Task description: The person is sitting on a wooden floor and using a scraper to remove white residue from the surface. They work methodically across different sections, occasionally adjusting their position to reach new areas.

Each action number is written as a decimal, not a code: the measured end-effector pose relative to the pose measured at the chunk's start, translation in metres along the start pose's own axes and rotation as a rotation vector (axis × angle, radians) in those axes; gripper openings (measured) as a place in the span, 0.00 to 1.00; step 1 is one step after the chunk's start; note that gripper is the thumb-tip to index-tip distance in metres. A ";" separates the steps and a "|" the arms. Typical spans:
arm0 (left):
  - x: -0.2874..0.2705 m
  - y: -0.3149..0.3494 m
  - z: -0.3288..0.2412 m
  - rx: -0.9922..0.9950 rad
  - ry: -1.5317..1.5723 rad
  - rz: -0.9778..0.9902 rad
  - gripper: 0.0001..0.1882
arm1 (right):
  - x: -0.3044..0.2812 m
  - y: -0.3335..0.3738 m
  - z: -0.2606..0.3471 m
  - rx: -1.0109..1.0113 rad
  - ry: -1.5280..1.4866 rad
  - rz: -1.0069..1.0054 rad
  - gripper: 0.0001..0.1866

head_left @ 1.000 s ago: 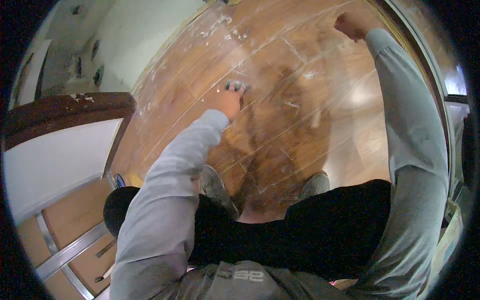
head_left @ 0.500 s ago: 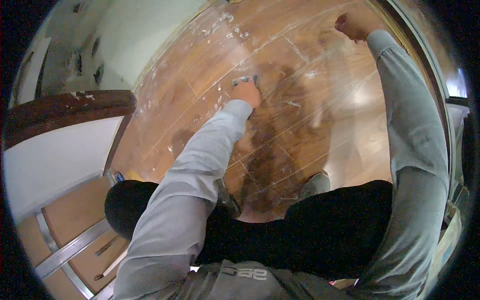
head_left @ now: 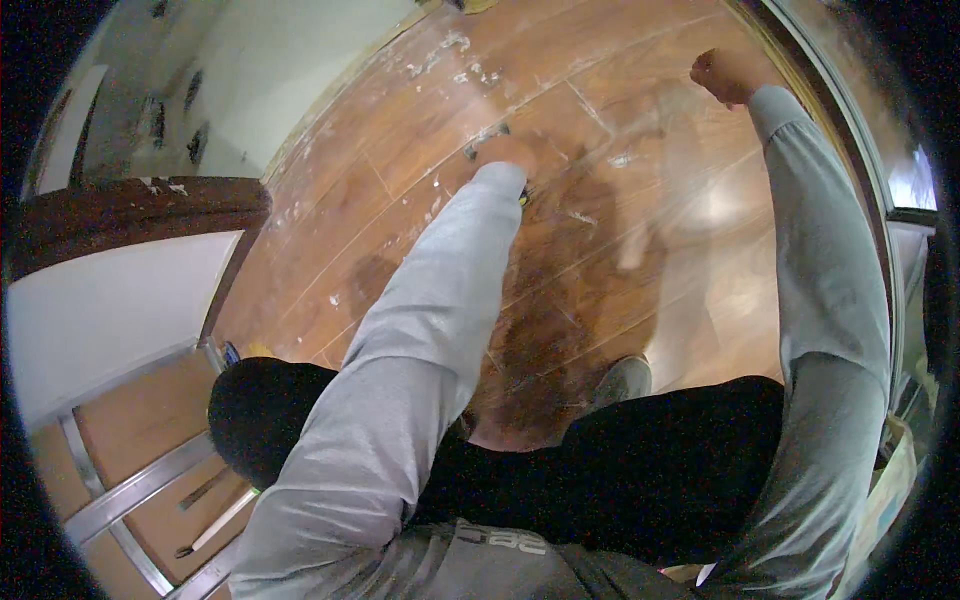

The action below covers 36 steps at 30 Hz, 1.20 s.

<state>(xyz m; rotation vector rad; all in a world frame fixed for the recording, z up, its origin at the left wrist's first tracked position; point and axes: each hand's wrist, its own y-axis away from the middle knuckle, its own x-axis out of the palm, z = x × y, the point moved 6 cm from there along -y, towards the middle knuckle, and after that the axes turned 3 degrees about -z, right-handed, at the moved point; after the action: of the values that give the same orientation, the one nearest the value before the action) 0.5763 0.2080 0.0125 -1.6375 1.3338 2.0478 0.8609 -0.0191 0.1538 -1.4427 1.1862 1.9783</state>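
My left hand (head_left: 505, 152) is closed around a scraper (head_left: 524, 195) low over the wood-plank floor (head_left: 400, 290). Grey bits of its front edge show past my fingers, and a dark and yellow handle end shows behind my wrist; the rest is hidden. White flecks and smears (head_left: 450, 42) lie on the planks beyond and left of this hand. At the far right my right hand (head_left: 735, 78) is curled into a fist by the floor's edge, next to a metal-edged frame (head_left: 848, 110). Nothing shows in it.
A dark brown wooden edge (head_left: 140, 215) with a white panel (head_left: 120, 310) below stands at left. Metal bars (head_left: 145, 495) and a white-handled brush (head_left: 220, 522) are at lower left. A pale wall (head_left: 290, 60) bounds the far left. My shoe (head_left: 622, 382) is near.
My left hand has shifted slightly away and to the right with the scraper, turning so the handle end shows. My right fist has moved a little to the right and nearer.
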 end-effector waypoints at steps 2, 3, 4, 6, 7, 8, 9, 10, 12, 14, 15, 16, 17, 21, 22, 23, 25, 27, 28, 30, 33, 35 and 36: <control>0.001 0.004 -0.006 0.025 -0.030 -0.034 0.22 | -0.002 0.006 0.001 -0.042 0.033 -0.017 0.20; 0.001 0.005 -0.007 0.061 -0.064 -0.039 0.23 | -0.003 0.008 0.004 -0.064 0.069 -0.004 0.20; -0.001 0.006 -0.009 0.098 -0.097 -0.045 0.24 | -0.004 0.010 0.006 -0.086 0.106 0.010 0.20; -0.015 0.003 -0.020 0.180 -0.109 0.126 0.24 | 0.002 0.019 0.005 -0.072 0.146 0.035 0.20; -0.022 0.006 -0.026 0.222 -0.114 0.209 0.25 | 0.005 0.020 0.004 -0.064 0.166 0.045 0.19; -0.018 0.002 -0.021 0.189 -0.060 0.109 0.25 | 0.006 0.018 0.002 -0.085 0.132 0.031 0.20; -0.006 -0.002 -0.006 0.142 -0.015 0.002 0.25 | 0.005 0.014 0.000 -0.119 0.088 0.010 0.20; 0.001 -0.004 0.003 0.100 0.030 -0.106 0.27 | 0.001 0.010 0.002 -0.150 0.046 -0.011 0.20; 0.025 0.029 0.011 -0.076 0.067 -0.238 0.32 | -0.004 0.019 0.002 -0.076 -0.002 -0.006 0.20; 0.051 0.055 0.020 -0.115 0.056 -0.281 0.36 | -0.003 0.019 -0.004 -0.025 -0.040 0.014 0.21; 0.066 0.059 0.024 -0.066 0.029 -0.258 0.37 | 0.000 0.009 -0.015 -0.010 -0.053 0.032 0.21; 0.071 0.067 0.028 -0.022 -0.004 -0.233 0.39 | 0.003 0.004 -0.018 0.001 -0.071 0.052 0.22; 0.074 0.075 0.035 0.058 0.008 -0.203 0.38 | 0.003 -0.001 -0.020 0.008 -0.074 0.037 0.21; 0.060 0.100 0.101 0.284 -0.126 -0.187 0.35 | -0.004 0.001 0.011 -0.034 -0.024 -0.011 0.20; 0.066 0.101 0.120 0.324 -0.199 -0.211 0.35 | -0.003 0.003 0.020 -0.058 0.011 -0.022 0.19; 0.071 0.103 0.133 0.360 -0.155 -0.223 0.36 | -0.002 0.003 0.019 -0.085 0.013 -0.032 0.19; 0.070 0.115 0.145 0.423 -0.073 -0.248 0.37 | 0.003 -0.002 0.023 -0.133 0.006 -0.047 0.18; 0.063 0.115 0.140 0.375 0.004 -0.125 0.34 | 0.007 -0.006 0.024 -0.153 -0.014 -0.047 0.18; 0.057 0.121 0.138 0.344 0.041 -0.061 0.33 | 0.010 -0.006 0.028 -0.161 -0.029 -0.043 0.19; 0.042 0.107 0.127 0.399 -0.074 -0.130 0.32 | 0.006 -0.011 0.034 -0.137 0.000 0.014 0.19; 0.031 0.098 0.116 0.406 -0.192 -0.123 0.32 | -0.005 -0.005 0.046 -0.249 0.242 -0.019 0.19; 0.035 0.098 0.112 0.440 -0.271 -0.118 0.33 | -0.012 0.005 0.048 -0.248 0.271 -0.045 0.19; 0.037 0.103 0.121 0.468 -0.340 -0.133 0.34 | -0.018 0.021 0.058 -0.201 0.167 -0.046 0.19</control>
<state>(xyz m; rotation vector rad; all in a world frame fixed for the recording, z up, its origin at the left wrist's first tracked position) 0.4149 0.2246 0.0317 -1.0911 1.3979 1.6745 0.8199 0.0195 0.1842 -1.7493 1.0330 2.0257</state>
